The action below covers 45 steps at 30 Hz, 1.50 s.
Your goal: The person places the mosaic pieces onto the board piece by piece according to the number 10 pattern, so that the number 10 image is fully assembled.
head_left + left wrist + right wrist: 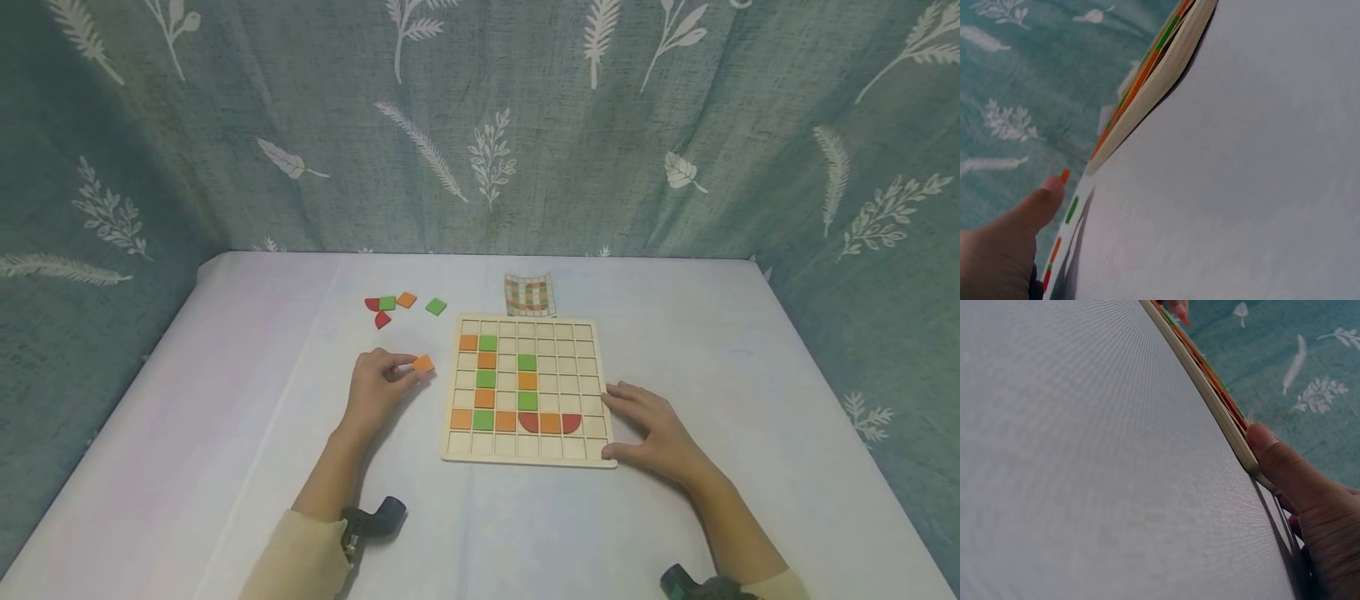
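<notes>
My left hand (375, 386) pinches an orange square tile (423, 363) between thumb and fingers, left of the wooden grid board (528, 452). In the left wrist view the orange tile (1065, 176) shows beyond the thumb (1047, 197). My right hand (658, 429) rests at the board's right edge, thumb near the front corner and fingers spread apart higher up. The right wrist view shows that thumb (1285, 464) against the board's edge (1225, 434). Orange and green squares and two red rounded pieces (572, 423) fill some cells.
Several loose tiles lie at the back left, including a green one (436, 307), an orange one (407, 300) and a red one (382, 320). A small pattern card (529, 295) lies behind the board. White cloth (262, 375) covers the table; a leaf-patterned curtain (480, 125) surrounds it.
</notes>
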{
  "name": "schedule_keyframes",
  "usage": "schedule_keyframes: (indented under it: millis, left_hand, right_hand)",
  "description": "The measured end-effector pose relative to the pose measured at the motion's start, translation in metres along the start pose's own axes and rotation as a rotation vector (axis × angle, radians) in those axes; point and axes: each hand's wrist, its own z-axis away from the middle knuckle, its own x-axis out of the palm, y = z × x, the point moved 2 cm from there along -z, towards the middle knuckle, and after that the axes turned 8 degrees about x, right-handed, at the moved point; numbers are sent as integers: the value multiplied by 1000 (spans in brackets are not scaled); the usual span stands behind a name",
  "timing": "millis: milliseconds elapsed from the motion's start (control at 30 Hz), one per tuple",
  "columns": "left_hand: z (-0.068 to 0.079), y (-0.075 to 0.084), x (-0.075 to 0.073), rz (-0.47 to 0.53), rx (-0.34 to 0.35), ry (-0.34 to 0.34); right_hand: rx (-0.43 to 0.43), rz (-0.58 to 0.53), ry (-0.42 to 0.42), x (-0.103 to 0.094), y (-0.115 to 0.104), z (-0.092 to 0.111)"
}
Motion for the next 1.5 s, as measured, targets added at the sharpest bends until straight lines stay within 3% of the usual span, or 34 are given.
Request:
schedule_keyframes:
  millis: [267,633,933,1133,1267,1500]
  left_hand:
    - [-2,21,19,44,135,-69]
    - [-1,50,46,95,284,-127]
    - [-1,72,67,116,454,-152]
    - [-4,93,85,100,502,-146]
    - [-7,108,98,29,546,-147]
    - [-6,119,110,-76,498,-172]
  right_hand:
    - [14,1,-2,-1,2,1]
    - [2,1,1,1,0,0]
    - [3,11,9,1,1,0]
    - [1,15,9,-1,3,0]
    - [1,10,10,-2,3,1]
    - [15,4,-9,-2,2,0]
